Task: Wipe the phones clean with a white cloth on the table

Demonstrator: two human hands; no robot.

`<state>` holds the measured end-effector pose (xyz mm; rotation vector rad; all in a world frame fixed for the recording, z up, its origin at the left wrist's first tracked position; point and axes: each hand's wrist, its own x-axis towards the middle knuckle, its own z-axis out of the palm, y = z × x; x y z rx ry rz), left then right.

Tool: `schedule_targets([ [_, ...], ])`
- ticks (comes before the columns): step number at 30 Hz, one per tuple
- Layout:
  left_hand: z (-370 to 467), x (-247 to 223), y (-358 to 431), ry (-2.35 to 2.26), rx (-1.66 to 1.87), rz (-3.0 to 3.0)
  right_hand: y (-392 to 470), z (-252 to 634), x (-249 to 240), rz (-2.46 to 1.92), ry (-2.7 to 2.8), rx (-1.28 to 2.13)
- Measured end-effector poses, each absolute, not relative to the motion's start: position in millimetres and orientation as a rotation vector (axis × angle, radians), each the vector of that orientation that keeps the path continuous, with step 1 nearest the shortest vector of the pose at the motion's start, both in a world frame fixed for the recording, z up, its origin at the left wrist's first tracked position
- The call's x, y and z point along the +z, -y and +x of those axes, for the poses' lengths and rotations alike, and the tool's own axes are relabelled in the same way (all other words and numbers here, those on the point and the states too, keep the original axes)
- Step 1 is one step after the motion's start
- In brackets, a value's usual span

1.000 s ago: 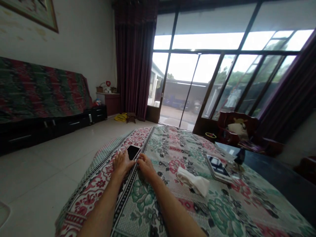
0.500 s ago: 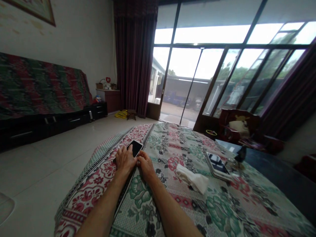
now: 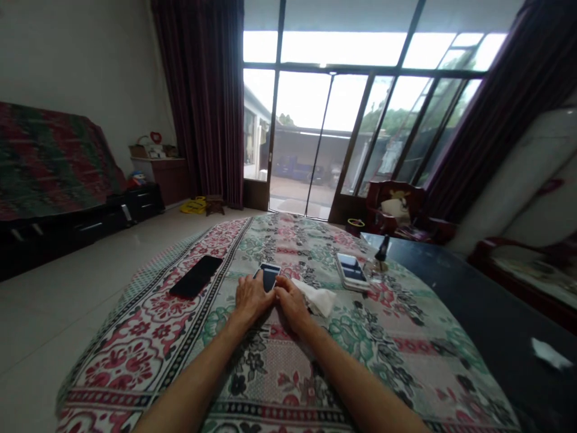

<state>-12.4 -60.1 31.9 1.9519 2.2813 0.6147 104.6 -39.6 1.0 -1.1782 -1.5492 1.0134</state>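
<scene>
A white-edged smartphone (image 3: 269, 274) lies in front of me at the middle of the patterned tablecloth (image 3: 279, 355), its dark screen facing up. My left hand (image 3: 255, 297) grips it from the left, with fingers over its side and lower part. At its lower right corner, my right hand (image 3: 291, 297) is closed with the fingertips pinched on the edge. To the left lies a black smartphone (image 3: 197, 277), flat on the cloth. A crumpled white tissue (image 3: 321, 299) rests just right of my right hand and is partly hidden by it.
Stacked white-edged phones (image 3: 352, 272) lie to the right, beside a small clear object with a dark top (image 3: 382, 252). A dark table surface (image 3: 491, 294) extends at right, bearing a white scrap (image 3: 550, 353). Beyond stands a wooden chair (image 3: 390, 207).
Both hands have moved the white-edged phone rightward over the cloth, towards the tissue. The black phone at left now shows fully. My view has turned to the right.
</scene>
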Motion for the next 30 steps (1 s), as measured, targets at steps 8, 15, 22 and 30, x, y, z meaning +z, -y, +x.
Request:
schedule_targets([
  [8, 35, 13, 55, -2.207, 0.754, 2.070, 46, 158, -2, -1.124, 1.458, 1.006],
  [15, 23, -9, 50, -2.048, 1.072, 2.227, 45, 153, -8, -1.222, 1.510, 0.834],
  [22, 18, -19, 48, -1.902, 1.228, 2.257, 54, 151, -5, -1.213, 1.586, 0.747],
  [30, 16, -24, 44, -1.754, 1.285, 2.306, 64, 147, -8, -1.082, 1.679, 0.428],
])
